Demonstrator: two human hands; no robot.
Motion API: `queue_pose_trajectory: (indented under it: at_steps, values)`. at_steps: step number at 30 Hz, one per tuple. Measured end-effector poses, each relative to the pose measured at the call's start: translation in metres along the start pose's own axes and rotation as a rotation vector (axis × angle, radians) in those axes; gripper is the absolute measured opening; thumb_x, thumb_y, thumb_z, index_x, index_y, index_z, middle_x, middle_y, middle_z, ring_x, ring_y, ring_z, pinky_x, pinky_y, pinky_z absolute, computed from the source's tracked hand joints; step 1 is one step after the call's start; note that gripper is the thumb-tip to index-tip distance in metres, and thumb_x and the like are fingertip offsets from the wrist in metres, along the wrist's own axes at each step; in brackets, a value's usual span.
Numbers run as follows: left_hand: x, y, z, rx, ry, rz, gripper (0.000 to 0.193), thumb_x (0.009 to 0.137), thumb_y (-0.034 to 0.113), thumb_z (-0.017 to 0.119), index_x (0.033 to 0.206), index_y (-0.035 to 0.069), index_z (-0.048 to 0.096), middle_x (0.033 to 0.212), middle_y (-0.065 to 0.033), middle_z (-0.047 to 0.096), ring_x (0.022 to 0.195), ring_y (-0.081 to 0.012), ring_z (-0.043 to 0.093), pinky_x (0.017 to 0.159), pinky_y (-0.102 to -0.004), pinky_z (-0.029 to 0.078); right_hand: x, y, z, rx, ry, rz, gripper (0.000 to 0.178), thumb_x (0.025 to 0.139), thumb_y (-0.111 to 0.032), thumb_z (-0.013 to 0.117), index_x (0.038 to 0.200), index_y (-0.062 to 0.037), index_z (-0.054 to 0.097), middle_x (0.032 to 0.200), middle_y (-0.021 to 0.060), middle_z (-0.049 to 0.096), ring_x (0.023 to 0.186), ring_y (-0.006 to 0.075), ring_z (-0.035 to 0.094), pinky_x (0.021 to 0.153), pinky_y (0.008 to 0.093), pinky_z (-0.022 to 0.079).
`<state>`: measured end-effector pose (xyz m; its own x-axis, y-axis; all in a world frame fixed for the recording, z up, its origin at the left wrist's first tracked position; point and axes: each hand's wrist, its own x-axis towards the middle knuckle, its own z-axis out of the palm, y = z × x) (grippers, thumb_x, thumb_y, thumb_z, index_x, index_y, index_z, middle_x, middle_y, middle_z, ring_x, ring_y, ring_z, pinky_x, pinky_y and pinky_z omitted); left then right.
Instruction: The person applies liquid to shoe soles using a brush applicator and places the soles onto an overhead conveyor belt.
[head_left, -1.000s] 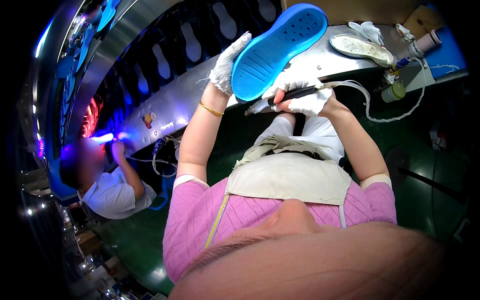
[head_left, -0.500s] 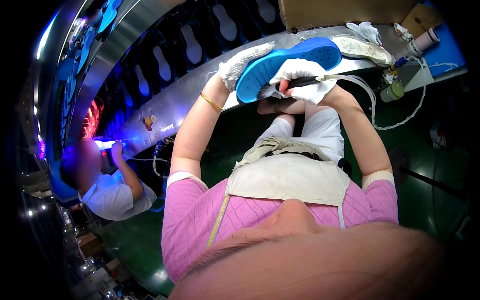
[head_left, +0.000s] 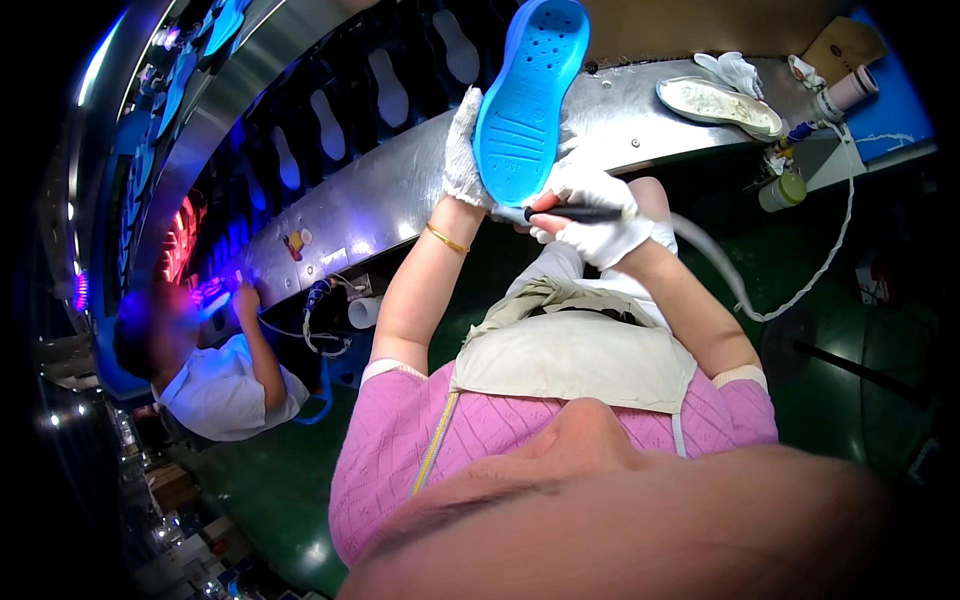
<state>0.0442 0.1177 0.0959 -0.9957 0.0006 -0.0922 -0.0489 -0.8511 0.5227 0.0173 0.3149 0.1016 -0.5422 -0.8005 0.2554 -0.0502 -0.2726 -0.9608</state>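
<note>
My left hand [head_left: 463, 155], in a white knit glove, grips the left edge of a blue shoe sole [head_left: 520, 120], which stands nearly upright with its holed, ribbed face toward me. In my right hand [head_left: 605, 225], gloved in white with some fingertips bare, is a brush with a dark handle [head_left: 580, 213]. Its tip is at the lower end of the sole; I cannot tell whether the bristles touch it. A pale hose [head_left: 705, 250] runs from the handle's back end off to the right.
Beyond my hands curves a metal bench [head_left: 400, 185], with rows of soles [head_left: 388, 88] on a dark line behind. A whitish sole [head_left: 715, 103] and a white glove [head_left: 738, 75] lie to the right, near a green-topped jar [head_left: 783, 188]. At left a co-worker [head_left: 235, 385] sits by blue light.
The blue sole has turned from slanting rightward to nearly upright. My right hand and the brush have moved from its inner face down to its lower end.
</note>
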Motion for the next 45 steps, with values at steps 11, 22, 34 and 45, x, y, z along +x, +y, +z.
queue_pose_trajectory:
  at_steps: [11,22,34,45]
  values:
    - [-0.008,-0.027,-0.018,-0.094,-0.042,0.123,0.061,0.093,0.05,0.041,0.129,0.002,0.05,0.12,-0.0182,0.06,0.103,-0.0332,0.061,0.095,-0.0458,0.048,0.016,-0.001,-0.005,-0.166,0.013,-0.264,0.014,0.081,-0.001,0.07,0.093,-0.0028,0.063,0.083,0.0073,0.064,0.072,0.0136,0.063,0.068,0.0277,0.052]
    - [-0.015,-0.035,-0.016,0.224,0.099,0.216,0.054,0.099,0.044,0.033,0.128,0.002,0.048,0.123,-0.0164,0.057,0.108,-0.0292,0.059,0.095,-0.0425,0.05,0.036,-0.009,-0.031,0.11,0.109,0.02,0.014,0.08,0.0,0.071,0.093,-0.0017,0.067,0.086,0.0051,0.068,0.078,0.0128,0.065,0.072,0.0274,0.053]
    - [-0.032,-0.04,0.0,-0.178,-0.149,-0.053,0.067,0.096,0.052,0.036,0.139,0.001,0.041,0.13,-0.0224,0.053,0.113,-0.038,0.057,0.097,-0.0504,0.048,0.052,-0.004,-0.063,-0.838,0.249,-0.824,0.024,0.066,0.008,0.073,0.087,-0.0023,0.067,0.085,0.0126,0.066,0.078,0.0293,0.065,0.069,0.0341,0.052]
    - [-0.04,-0.034,0.009,0.031,-0.047,-0.005,0.07,0.097,0.051,0.033,0.142,-0.002,0.034,0.13,-0.0277,0.051,0.111,-0.0429,0.057,0.096,-0.0502,0.048,0.056,-0.026,-0.088,-0.586,0.29,-0.62,0.019,0.077,0.008,0.07,0.089,-0.003,0.062,0.09,0.0074,0.063,0.078,0.0148,0.062,0.074,0.0268,0.051]
